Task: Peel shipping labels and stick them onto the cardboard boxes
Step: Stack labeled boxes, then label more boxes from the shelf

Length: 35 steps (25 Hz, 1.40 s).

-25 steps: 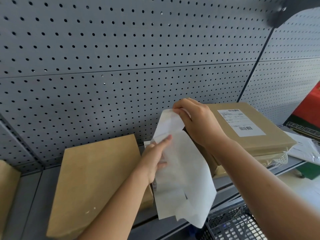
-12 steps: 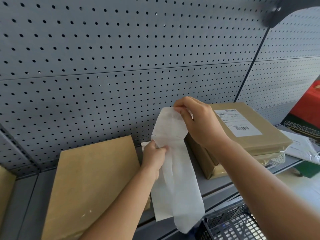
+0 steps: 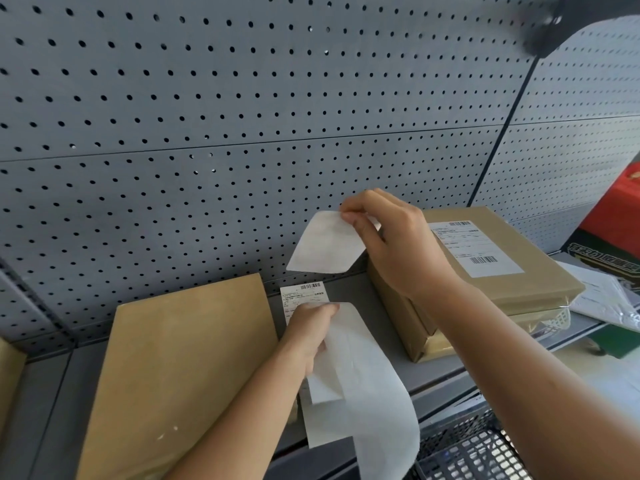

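Observation:
My right hand point(image 3: 398, 244) pinches a peeled white label point(image 3: 325, 244) by its upper corner, held in the air with its blank side toward me. My left hand point(image 3: 308, 330) grips the long white backing strip point(image 3: 363, 393), which curls down past the shelf edge. A printed label with a barcode point(image 3: 301, 296) shows behind my left hand. A bare cardboard box point(image 3: 180, 368) lies flat on the shelf to the left. To the right stands a stack of boxes whose top box point(image 3: 533, 282) carries a stuck shipping label point(image 3: 474, 247).
A grey pegboard wall point(image 3: 242, 116) backs the grey shelf point(image 3: 436, 372). A black wire basket point(image 3: 474, 452) sits below the shelf edge. Loose papers in plastic point(image 3: 609, 299) lie at the right, with a red and black box point(image 3: 613, 233) behind. Another cardboard edge point(image 3: 8, 372) shows far left.
The label has come fully off the backing strip. My right hand lifted it up and away while my left hand dropped lower with the strip.

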Tool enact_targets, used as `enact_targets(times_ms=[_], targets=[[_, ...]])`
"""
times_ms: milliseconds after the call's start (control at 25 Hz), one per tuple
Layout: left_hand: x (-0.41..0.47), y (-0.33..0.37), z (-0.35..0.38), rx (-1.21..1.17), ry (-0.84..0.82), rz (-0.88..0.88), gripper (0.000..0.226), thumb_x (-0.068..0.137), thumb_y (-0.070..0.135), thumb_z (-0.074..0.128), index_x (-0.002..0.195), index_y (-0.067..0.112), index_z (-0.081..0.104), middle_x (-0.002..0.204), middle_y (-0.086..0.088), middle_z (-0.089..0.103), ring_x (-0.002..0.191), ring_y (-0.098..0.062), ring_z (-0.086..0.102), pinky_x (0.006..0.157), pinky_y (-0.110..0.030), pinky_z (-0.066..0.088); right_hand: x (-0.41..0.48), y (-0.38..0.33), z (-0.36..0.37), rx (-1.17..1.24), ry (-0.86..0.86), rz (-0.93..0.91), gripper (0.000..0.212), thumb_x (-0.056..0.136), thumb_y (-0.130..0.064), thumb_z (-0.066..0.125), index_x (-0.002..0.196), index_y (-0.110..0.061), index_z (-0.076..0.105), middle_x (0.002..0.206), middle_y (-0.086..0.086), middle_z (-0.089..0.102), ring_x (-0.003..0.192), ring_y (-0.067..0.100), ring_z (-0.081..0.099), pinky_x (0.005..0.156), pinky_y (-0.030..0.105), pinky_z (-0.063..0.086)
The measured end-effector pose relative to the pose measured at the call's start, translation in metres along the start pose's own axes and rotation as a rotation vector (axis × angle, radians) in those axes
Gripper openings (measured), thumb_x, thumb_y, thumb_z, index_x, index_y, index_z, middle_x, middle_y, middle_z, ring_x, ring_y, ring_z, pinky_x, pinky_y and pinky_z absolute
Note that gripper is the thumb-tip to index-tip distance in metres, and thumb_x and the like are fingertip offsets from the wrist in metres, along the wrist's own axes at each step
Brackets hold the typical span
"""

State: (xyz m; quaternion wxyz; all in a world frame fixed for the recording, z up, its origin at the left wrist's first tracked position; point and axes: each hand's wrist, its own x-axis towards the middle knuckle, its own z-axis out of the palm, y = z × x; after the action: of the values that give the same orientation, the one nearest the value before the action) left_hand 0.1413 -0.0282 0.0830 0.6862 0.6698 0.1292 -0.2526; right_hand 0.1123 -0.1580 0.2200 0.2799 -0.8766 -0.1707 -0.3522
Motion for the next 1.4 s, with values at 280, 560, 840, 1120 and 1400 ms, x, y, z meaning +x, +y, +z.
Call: enact_targets(times_ms=[280,560,840,1120,1400], targets=[[-0.032,0.019,-0.046,0.284,-0.102,0.013,0.029,0.106,0.029,0.053,0.119,0.007,0.066,0.111,-0.023,0.074,0.095,-0.034,0.076,0.074,-0.035,0.066,-0.007,-0.001,0.025,0.039,-0.057,-0.015,0.010,0.098,-0.009,0.060,0.100,-0.007,0.069,0.091,0.001,0.068,0.079,0.018,0.059,0.067,0.020,0.043],[-0.047,0.042,-0.096,-0.009,-0.083,0.110,0.056,0.110,0.039,0.040,0.104,-0.008,0.070,0.090,-0.026,0.078,0.077,-0.032,0.078,0.063,-0.033,0.066,-0.006,-0.014,0.045,0.082,-0.063,-0.055,0.010,0.098,-0.010,0.061,0.099,-0.008,0.070,0.090,0.003,0.068,0.080,0.020,0.062,0.067,0.035,0.053],[-0.052,0.041,-0.137,-0.424,-0.085,0.191,0.049,0.103,0.042,0.052,0.118,-0.002,0.068,0.101,-0.022,0.078,0.085,-0.029,0.078,0.069,-0.031,0.066,-0.022,-0.034,0.076,0.130,-0.253,-0.210,0.012,0.099,-0.015,0.061,0.103,-0.010,0.071,0.098,0.001,0.066,0.090,0.021,0.062,0.075,0.039,0.054],[-0.056,0.032,-0.178,-0.308,0.118,0.279,0.024,0.103,0.016,0.059,0.117,0.004,0.073,0.108,-0.019,0.078,0.082,-0.023,0.072,0.070,-0.035,0.060,-0.044,-0.048,0.094,0.211,-0.632,-0.077,0.057,0.079,-0.054,0.073,0.130,-0.031,0.059,0.132,-0.015,0.051,0.122,0.005,0.046,0.098,0.022,0.044],[-0.079,0.025,-0.201,-0.138,0.094,0.273,0.021,0.102,0.019,0.061,0.117,0.013,0.075,0.109,-0.010,0.080,0.085,-0.019,0.075,0.064,-0.029,0.058,-0.042,-0.060,0.125,0.720,-0.577,0.831,0.039,0.100,-0.043,0.054,0.135,-0.026,0.056,0.118,-0.011,0.071,0.105,0.007,0.069,0.104,0.037,0.051]])
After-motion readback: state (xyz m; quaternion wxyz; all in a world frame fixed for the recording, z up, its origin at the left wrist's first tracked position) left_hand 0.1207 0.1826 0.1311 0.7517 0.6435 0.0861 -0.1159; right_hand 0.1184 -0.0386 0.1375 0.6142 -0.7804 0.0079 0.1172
